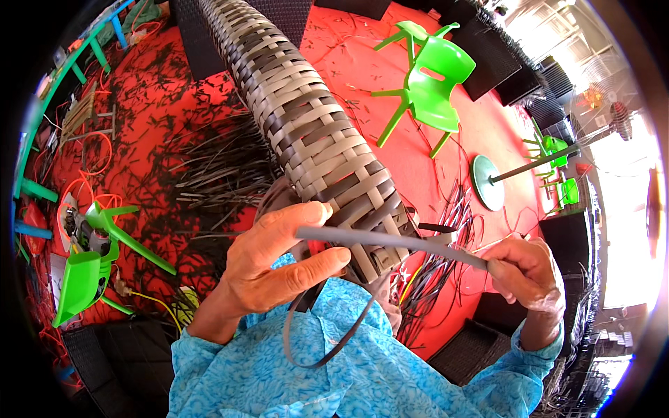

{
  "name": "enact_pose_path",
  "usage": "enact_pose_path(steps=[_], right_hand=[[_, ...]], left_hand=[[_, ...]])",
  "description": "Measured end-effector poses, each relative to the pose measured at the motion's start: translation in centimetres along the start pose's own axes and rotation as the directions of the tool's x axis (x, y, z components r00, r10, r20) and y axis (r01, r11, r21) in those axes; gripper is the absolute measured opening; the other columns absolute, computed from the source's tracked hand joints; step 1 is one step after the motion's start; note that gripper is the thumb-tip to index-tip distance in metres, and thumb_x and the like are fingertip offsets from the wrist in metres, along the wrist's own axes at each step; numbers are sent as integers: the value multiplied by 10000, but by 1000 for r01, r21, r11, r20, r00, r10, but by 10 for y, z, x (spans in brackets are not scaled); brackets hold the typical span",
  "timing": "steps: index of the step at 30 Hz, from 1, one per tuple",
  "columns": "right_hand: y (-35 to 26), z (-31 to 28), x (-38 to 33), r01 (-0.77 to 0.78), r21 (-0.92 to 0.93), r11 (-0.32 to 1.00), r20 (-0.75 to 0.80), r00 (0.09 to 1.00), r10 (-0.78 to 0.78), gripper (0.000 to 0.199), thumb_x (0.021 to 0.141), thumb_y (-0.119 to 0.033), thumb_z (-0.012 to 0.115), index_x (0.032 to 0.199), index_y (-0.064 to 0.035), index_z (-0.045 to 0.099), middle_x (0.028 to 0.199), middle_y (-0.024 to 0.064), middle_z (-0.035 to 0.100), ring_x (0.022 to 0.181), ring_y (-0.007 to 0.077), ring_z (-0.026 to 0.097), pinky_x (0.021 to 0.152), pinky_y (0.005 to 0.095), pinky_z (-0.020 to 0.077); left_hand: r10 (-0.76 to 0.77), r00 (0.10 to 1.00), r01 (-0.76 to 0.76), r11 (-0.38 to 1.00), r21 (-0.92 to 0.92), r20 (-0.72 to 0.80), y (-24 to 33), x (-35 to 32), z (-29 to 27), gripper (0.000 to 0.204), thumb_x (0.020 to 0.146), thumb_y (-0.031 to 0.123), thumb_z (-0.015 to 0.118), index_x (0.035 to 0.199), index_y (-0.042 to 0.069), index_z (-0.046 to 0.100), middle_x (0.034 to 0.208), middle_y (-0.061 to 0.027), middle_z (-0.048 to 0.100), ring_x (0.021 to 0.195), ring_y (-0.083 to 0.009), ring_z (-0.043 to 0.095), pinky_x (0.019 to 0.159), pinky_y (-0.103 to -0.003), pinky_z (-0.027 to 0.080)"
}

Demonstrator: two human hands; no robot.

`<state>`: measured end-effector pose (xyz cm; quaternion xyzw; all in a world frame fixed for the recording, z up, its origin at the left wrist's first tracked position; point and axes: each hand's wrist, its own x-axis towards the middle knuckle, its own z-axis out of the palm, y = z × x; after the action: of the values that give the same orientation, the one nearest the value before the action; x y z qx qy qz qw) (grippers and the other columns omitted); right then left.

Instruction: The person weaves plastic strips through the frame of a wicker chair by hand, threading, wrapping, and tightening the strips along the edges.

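Note:
A long woven piece (pixel 317 136) of brown and beige flat strips slants from the far left-middle down toward my lap. My right hand (pixel 527 273) pinches a grey flat weaving strip (pixel 397 242) between thumb and fingers, right of the piece's near end. The strip stretches leftward across that end, its other end in front of my left hand (pixel 261 261). That hand is open beside the weave, thumb and index finger spread; the strip crosses the gap, and I cannot tell whether it touches them. A dark strip loop (pixel 324 364) hangs below, over my blue patterned clothing.
Loose dark strips (pixel 223 164) lie on the red floor (pixel 334 49) left of the weave, with more on the right. A green chair (pixel 435 80) stands far right of it, near a round stand base (pixel 487 182). Another green chair (pixel 80 285) and orange cords are at left.

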<state>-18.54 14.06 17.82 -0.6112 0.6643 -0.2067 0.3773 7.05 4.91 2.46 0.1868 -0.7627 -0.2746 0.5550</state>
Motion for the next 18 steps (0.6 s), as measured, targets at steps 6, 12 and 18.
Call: enact_pose_path(steps=[6, 12, 18], right_hand=[[-7, -11, 2, -18, -144, 989, 21, 1000, 21, 100, 790, -59, 548, 767, 22, 601, 502, 22, 532, 394, 58, 487, 375, 199, 352], [-13, -12, 18, 21, -75, 997, 302, 953, 3, 150, 842, -88, 525, 939, 20, 565, 535, 28, 559, 448, 79, 548, 401, 206, 407], [-35, 16, 52, -110, 46, 993, 475, 877, 75, 226, 881, -170, 508, 1031, -4, 535, 619, 43, 573, 524, 88, 573, 453, 208, 438]], left_hand=[[201, 974, -199, 979, 34, -100, -8, 7, -1, 276, 643, 39, 721, 910, 12, 655, 986, -144, 595, 908, -270, 595, 785, -323, 499], [312, 950, -306, 936, 172, -7, -4, 15, -3, 217, 619, 39, 701, 834, 35, 669, 933, -69, 602, 868, -256, 603, 730, -291, 535], [312, 950, -313, 941, 130, 34, -6, 19, -3, 220, 623, 35, 720, 834, 15, 665, 963, -102, 592, 893, -268, 588, 726, -302, 520]])
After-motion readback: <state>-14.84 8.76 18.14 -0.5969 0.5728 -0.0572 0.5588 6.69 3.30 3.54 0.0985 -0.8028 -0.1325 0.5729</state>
